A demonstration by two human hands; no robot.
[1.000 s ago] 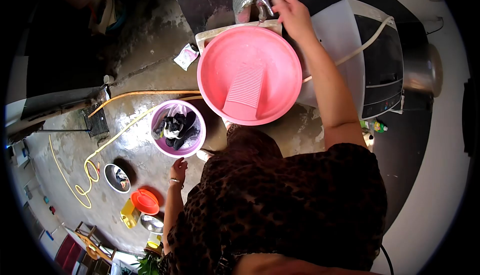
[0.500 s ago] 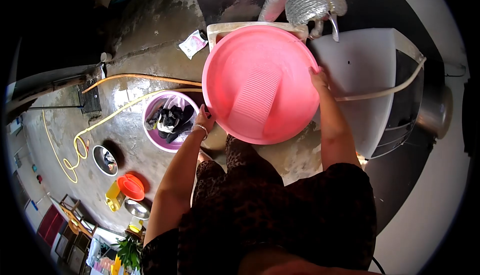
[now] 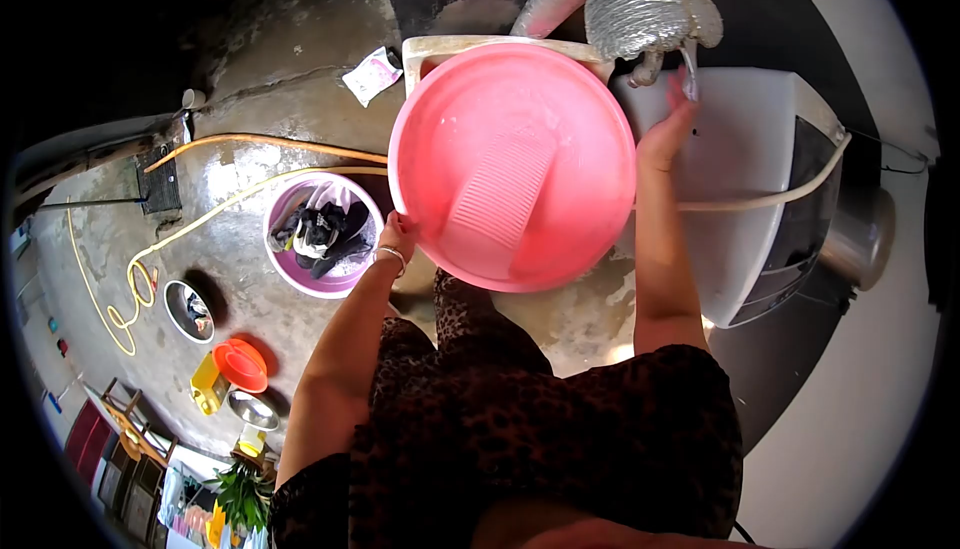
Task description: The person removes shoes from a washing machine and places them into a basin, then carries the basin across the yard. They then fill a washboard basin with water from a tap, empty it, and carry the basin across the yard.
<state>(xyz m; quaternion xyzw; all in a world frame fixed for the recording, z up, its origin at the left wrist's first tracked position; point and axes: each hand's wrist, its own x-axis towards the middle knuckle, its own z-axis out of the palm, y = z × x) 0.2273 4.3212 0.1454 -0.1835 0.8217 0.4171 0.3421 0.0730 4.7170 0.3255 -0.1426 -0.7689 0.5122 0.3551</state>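
Observation:
A large pink basin (image 3: 590, 169) with a ribbed pink washboard (image 3: 500, 194) inside rests on a pale sink (image 3: 440, 47). At the basin's lower left rim, my left hand (image 3: 397, 237) grips the edge, a bracelet on its wrist. My right hand (image 3: 670, 129) is raised right of the basin, its fingers at the metal tap lever (image 3: 690, 64) below a foil-wrapped pipe (image 3: 640, 9). Whether those fingers close on the lever is too small to tell. Beside my left hand stands a purple tub (image 3: 290, 267) holding dark and white clothes (image 3: 325, 229).
A white washing machine (image 3: 740, 149) with a pale hose (image 3: 740, 205) stands at the right. On the wet floor at the left lie a yellow hose (image 3: 200, 224), a metal bowl (image 3: 172, 301), an orange basin (image 3: 240, 364) and a yellow container (image 3: 207, 386). A white packet (image 3: 372, 76) lies behind.
My right hand has left the basin's right rim and moved up to the tap. My left hand stays at the rim. Earlier still, it hung free near the purple tub.

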